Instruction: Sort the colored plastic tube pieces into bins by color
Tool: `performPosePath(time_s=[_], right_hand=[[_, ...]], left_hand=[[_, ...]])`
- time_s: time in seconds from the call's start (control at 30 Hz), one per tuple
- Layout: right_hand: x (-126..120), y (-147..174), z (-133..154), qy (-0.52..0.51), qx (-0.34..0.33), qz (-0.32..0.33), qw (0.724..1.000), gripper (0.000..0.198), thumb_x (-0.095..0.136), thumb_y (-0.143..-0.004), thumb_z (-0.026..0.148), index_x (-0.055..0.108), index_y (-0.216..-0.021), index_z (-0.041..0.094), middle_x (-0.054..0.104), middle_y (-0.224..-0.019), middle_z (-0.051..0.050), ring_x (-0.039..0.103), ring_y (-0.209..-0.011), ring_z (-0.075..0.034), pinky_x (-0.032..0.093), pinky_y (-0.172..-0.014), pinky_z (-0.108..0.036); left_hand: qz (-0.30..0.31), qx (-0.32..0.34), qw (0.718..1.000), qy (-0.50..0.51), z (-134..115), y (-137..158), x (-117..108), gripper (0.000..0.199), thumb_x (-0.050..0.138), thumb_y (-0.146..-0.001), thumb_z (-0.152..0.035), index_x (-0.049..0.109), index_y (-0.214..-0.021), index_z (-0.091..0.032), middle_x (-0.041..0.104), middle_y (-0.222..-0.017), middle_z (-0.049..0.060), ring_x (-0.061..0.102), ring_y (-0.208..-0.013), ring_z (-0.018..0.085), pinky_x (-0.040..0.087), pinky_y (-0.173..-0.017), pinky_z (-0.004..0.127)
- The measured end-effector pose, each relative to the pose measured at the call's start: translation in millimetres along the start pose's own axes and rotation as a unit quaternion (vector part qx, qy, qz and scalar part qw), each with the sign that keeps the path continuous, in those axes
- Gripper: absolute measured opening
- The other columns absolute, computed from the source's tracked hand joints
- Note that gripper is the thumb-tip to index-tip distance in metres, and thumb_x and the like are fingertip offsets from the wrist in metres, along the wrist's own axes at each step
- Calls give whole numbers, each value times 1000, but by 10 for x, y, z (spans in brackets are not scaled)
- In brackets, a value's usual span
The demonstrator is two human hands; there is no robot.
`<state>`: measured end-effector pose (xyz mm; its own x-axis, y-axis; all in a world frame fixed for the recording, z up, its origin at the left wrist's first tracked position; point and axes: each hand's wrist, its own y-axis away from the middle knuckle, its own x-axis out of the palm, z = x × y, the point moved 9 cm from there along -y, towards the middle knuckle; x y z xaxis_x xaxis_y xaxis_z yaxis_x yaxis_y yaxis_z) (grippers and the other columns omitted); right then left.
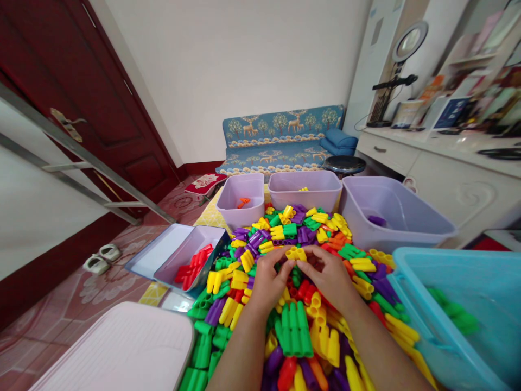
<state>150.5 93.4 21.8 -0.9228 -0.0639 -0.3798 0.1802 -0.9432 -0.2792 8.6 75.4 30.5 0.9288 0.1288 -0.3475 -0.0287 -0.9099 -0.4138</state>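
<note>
Both my hands meet over a big heap of bullet-shaped plastic building blocks in green, yellow, purple, red and orange. A yellow block [296,253] with round open ends is pinched between them. My left hand [272,277] has thumb and fingers closed on its left side, and my right hand [328,274] grips the right side. Just below them, a green block [294,328] made of joined tubes lies on the pile. A purple block cluster [256,240] rests beyond my left hand.
Behind the heap stand lilac bins holding a few orange [243,202], yellow [303,189] and purple blocks [377,220]. Red blocks [194,267] fill a box at left. A blue tub [423,320] with green pieces is at right; a pale lid [122,347] lies front left.
</note>
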Motion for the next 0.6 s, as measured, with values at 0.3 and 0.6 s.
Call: performPosePath(time_s=[0.3, 0.6], right_hand=[[-84, 16, 109, 53, -43, -39, 997, 17, 61, -83, 34, 66, -92, 20, 62, -78, -2, 58, -70, -17, 47, -63, -28], [-60, 53, 26, 5, 23, -26, 999, 18, 62, -81, 38, 59, -79, 20, 63, -65, 0, 60, -60, -16, 45, -55, -25]], left_hand=[[-10, 21, 1000, 16, -28, -10, -22, 24, 65, -83, -21, 71, -106, -20, 72, -99, 5, 65, -89, 19, 51, -84, 31], [-14, 7, 1000, 19, -28, -8, -27, 21, 64, -85, -25, 71, -103, -17, 71, -94, 5, 65, -83, 17, 50, -76, 27]])
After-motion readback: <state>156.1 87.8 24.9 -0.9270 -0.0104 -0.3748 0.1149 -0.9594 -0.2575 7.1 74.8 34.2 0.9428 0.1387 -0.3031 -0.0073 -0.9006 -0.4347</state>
